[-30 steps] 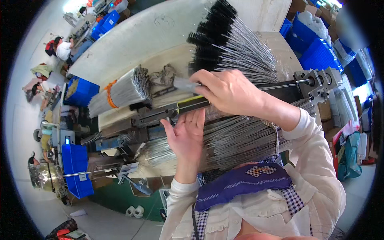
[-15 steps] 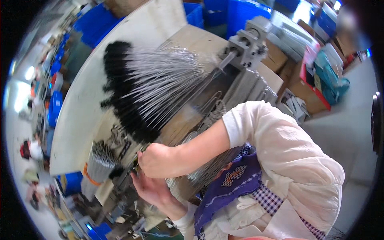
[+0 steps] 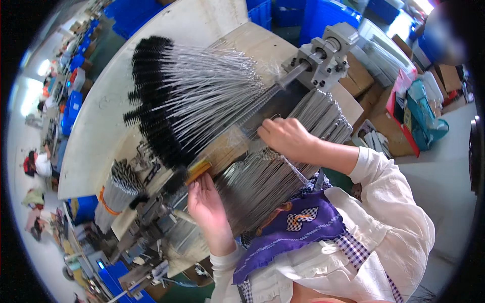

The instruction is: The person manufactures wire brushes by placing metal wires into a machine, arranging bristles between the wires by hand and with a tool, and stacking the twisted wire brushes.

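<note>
Wire brushes (image 3: 187,101) with black bristle tips lie fanned out beyond the fingertips of both hands, their thin metal stems running together toward the machine bed; there are far too many to count singly, but they form one broad fan. Black tips point away from the person, likely so the bare stems can be gathered at the near end.

The right hand (image 3: 285,137) rests knuckles up at the point where the stems meet a long metal rod (image 3: 262,103), fingers curled down onto the wires. It seems to pinch a few stems, though the fingertips are hidden under the hand, so what exactly it grips cannot be told. The left hand (image 3: 204,199) stands palm up and fairly loose, fingers only slightly bent, its tips touching a small orange strip (image 3: 198,170) at the base of the fan; it appears to steady that edge rather than clench anything.

Between the two hands and nearer the wrists lies a second heap of plain wires (image 3: 257,187), apparently stock without bristles, kept within easy reach. Beyond the right fingers the rod ends in one grey metal block (image 3: 323,55). Off past the left fingertips one tied bundle of wires (image 3: 118,189) with an orange band lies on the bench (image 3: 96,131). Several blue crates (image 3: 323,15) stand far beyond the fan.
</note>
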### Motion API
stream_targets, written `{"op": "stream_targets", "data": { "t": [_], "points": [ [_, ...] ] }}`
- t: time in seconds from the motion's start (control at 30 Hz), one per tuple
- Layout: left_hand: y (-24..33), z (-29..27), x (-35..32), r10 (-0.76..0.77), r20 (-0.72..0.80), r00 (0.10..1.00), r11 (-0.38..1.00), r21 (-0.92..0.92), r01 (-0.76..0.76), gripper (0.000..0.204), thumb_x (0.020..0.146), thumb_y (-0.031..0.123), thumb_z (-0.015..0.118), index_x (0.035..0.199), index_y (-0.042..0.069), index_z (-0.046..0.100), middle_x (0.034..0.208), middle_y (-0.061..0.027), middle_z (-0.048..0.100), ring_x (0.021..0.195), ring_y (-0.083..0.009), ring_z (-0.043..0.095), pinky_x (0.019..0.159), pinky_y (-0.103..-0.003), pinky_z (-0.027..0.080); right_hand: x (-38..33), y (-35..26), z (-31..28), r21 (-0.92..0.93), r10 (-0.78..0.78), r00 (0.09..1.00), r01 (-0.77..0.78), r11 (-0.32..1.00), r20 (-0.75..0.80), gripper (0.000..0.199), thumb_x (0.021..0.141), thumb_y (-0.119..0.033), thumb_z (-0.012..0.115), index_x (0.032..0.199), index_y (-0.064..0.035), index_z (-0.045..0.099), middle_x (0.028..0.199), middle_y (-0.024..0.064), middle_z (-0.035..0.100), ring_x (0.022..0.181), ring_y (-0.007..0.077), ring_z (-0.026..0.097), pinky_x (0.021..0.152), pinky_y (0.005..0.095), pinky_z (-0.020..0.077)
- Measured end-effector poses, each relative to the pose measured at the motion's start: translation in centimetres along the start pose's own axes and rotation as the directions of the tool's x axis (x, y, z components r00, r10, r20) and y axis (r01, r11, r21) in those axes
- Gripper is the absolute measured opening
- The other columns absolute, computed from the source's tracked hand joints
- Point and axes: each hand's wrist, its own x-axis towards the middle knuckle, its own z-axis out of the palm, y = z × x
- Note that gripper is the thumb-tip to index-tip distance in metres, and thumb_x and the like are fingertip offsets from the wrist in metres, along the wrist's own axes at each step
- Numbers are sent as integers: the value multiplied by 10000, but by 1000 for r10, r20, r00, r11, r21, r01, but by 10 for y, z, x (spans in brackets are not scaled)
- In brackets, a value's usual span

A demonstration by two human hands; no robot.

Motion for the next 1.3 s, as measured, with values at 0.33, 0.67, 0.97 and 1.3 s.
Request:
{"op": "stream_targets", "data": {
  "t": [0.33, 0.67, 0.97, 1.3],
  "points": [
    [56, -56, -122, 586, 191, 787, 495, 685, -535, 394, 913, 69, 473, 1279, -75, 505, 1155, -251, 612, 1029, -328, 632, 888, -446, 528, 21, 30, -38, 118, -311, 948, 301, 946, 69, 191, 688, -122, 662, 827, -52, 551, 844, 77, 520, 754, 243, 606, 601, 347, 497],
    [219, -315, -265, 983, -41, 180, -122, 589, 799, 785, 828, 270, 636, 1495, 201, 229, 995, -244, 667, 816, -450, 640, 672, -486, 505, 0, 27, -110, 352, -121, 954, 216, 911, -273, 226, 641, -156, 760, 720, -48, 578, 662, 58, 568, 665, 284, 581, 645, 357, 480],
    [123, -215, -173, 914, 206, 350, -397, 633, 664, 732, 837, 190, 661, 1420, -62, 297, 1324, -300, 486, 1194, -390, 523, 1011, -426, 398, -48, 152, -170, 851, 530, 675, 482, 210, -513, 191, 884, -208, 557, 798, -42, 523, 755, 44, 444, 811, 180, 459, 855, 379, 341],
    [61, 41, -121, 66, 734, 675, 139, 663, -735, 318, 944, 191, 551, 1184, -17, 544, 776, -104, 598, 612, -234, 596, 590, -348, 466, 90, -48, -152, 778, -263, 803, 347, -524, -535, 405, 988, -287, 459, 1098, 82, 584, 835, 112, 613, 711, 169, 591, 642, 263, 491]
  ]
}}
